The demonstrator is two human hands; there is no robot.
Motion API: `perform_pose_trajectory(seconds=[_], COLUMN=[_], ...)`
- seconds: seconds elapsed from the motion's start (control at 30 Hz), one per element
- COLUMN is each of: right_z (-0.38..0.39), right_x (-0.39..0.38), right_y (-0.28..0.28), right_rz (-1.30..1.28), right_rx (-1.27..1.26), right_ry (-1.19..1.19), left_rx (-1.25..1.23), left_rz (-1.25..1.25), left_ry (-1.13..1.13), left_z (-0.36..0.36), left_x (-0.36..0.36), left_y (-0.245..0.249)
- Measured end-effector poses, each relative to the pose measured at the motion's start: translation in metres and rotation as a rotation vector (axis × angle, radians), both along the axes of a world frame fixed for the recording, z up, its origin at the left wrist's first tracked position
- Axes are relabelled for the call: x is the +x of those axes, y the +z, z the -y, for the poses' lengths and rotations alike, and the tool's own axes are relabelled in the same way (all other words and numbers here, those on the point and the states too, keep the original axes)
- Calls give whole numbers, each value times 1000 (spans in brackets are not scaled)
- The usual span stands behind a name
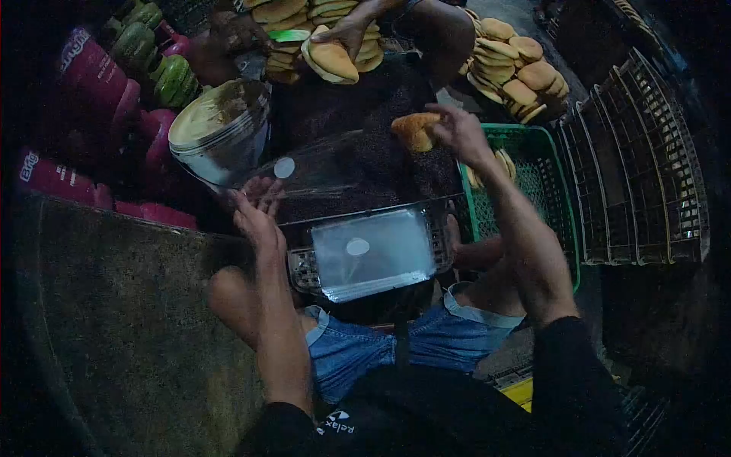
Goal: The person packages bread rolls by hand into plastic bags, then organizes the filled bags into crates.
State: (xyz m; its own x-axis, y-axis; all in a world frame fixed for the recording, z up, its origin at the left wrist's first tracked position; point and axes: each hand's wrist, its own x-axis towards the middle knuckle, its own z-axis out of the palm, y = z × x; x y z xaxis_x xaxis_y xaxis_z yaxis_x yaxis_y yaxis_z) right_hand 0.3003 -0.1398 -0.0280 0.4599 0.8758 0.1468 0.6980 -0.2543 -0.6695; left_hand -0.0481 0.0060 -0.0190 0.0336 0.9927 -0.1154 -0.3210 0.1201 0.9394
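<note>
My left hand (259,212) is palm up, fingers spread, at a clear plastic bag (320,174) with a round white label. The bag stretches to the right above the dark surface, smeared by motion; exactly how my fingers hold it is hard to see. In my right hand (461,135) is a browned bread bun (416,131), gripped at its right side, above the dark surface and beyond the green crate. Between my legs lies a stack of flat clear bags (373,251) with a white round label on top, resting on a dark crate (304,270).
Across from me, a co-worker's hand (346,34) holds a split bun (332,61), near a green-bladed spreader (289,36). A tub of cream (217,126) stands at left beside pink gas cylinders (99,84). Piled buns (518,68), a green crate (563,175) and a dark crate (647,160) are at right.
</note>
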Motion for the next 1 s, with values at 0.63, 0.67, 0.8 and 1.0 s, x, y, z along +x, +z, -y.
perform_pose_trajectory(seconds=[0.63,0.67,0.8,1.0], right_z=[57,57,81,132], right_x=[-97,-91,-74,25], right_y=[91,92,114,22], right_rz=[55,249,642,-217], right_rx=[788,782,551,146], right_ry=[154,126,9,-255], left_rx=[-263,-355,-316,162], left_rz=[433,535,340,-147], left_ry=[-454,-445,-569,-811], left_z=[98,97,112,151], left_x=[112,112,151,219], left_y=[44,48,35,35])
